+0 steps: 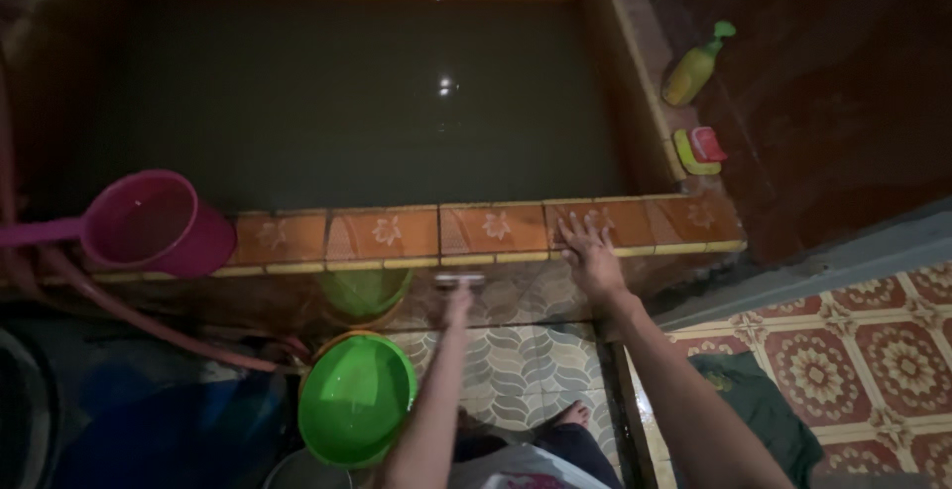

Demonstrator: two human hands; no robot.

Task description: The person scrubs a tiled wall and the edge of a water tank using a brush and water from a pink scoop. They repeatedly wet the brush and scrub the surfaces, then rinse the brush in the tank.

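- Spreading its fingers flat, the right hand (592,254) presses on the orange tiled ledge (387,234), arm stretched forward.
- Left hand (457,301) closes around a brush (459,279) against the wall below the ledge.

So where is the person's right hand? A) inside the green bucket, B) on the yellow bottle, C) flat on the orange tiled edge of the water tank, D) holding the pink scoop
C: the right hand lies spread, palm down, on the orange tiled rim of the water tank, apart from the green bucket, the pink scoop and the yellow bottle.
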